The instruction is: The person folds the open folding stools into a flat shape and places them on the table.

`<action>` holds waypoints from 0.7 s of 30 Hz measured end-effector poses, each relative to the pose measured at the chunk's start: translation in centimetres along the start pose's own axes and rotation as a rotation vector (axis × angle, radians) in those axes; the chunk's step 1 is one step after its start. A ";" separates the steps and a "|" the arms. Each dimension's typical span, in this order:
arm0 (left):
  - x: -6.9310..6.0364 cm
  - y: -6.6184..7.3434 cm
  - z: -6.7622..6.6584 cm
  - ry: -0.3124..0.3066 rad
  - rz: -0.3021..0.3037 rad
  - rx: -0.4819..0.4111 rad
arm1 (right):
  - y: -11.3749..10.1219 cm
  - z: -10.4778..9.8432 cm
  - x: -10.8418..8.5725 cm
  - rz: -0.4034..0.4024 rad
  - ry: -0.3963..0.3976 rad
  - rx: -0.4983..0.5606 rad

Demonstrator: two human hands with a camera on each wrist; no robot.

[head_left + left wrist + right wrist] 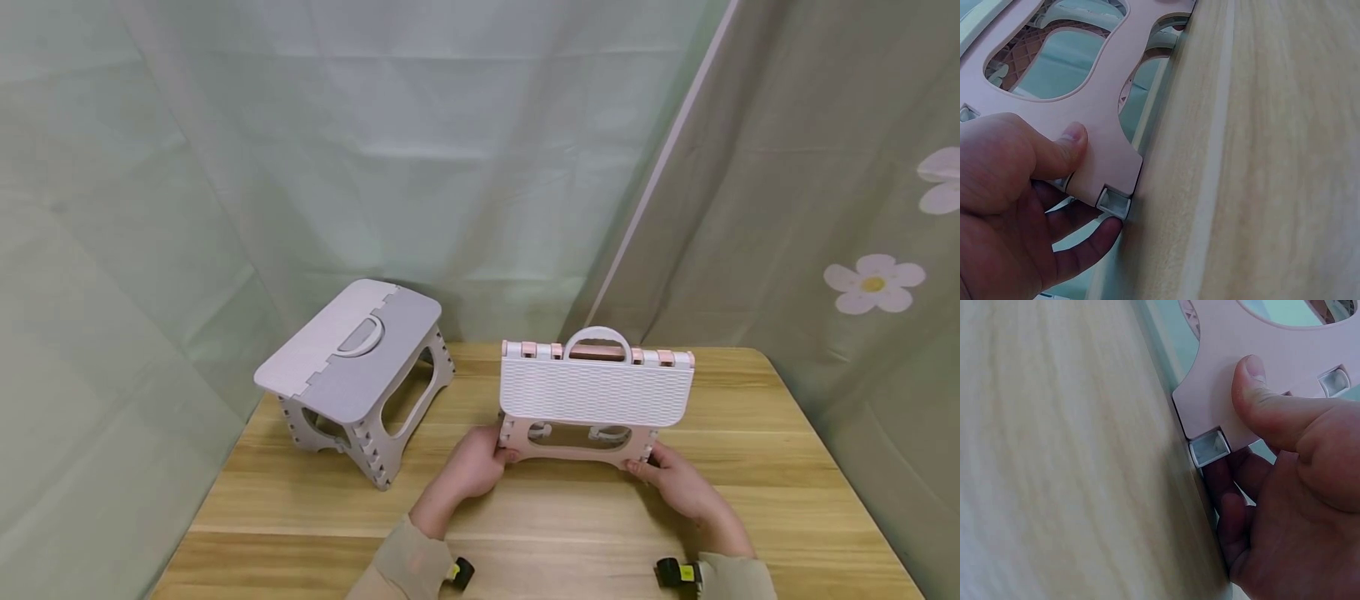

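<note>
A pink and white folding step stool (596,392) stands partly folded on the table, its white textured top half sloping down toward me and its carry handle (598,335) raised. My left hand (474,462) grips the lower left corner of its pink leg panel. In the left wrist view the thumb (1060,153) lies on the panel's face, with fingers curled behind the edge. The right hand (678,482) holds the opposite lower corner likewise, thumb (1254,394) in front and fingers behind, seen in the right wrist view. The stool's far side is mostly hidden.
To the left a second folding stool (352,358), pale pink and grey, stands unfolded on the wooden table (555,533). Pale curtains (450,167) hang close behind the table and along both sides. Dark straps with yellow labels (678,572) sit at the wrists.
</note>
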State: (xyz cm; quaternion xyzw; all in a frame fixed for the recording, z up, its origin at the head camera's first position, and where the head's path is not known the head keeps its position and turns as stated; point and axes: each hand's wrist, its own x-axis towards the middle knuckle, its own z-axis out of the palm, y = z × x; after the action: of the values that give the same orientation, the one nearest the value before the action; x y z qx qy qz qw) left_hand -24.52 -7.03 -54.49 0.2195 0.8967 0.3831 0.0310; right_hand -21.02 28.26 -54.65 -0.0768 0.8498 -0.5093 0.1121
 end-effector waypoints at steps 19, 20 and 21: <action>0.1 0.3 -0.2 -0.024 -0.033 -0.020 | -0.5 -0.2 0.3 0.049 0.012 -0.032; 0.1 0.3 -0.2 -0.025 -0.034 -0.021 | -0.5 -0.3 0.3 0.048 0.009 -0.033; 0.1 0.3 -0.2 -0.025 -0.032 -0.021 | -0.5 -0.3 0.3 0.046 0.006 -0.033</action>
State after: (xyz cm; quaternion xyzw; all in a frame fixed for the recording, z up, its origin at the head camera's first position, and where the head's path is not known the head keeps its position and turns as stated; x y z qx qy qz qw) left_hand -24.57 -6.94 -54.14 0.2094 0.8957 0.3891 0.0505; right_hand -21.39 28.16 -54.10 -0.0575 0.8599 -0.4928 0.1200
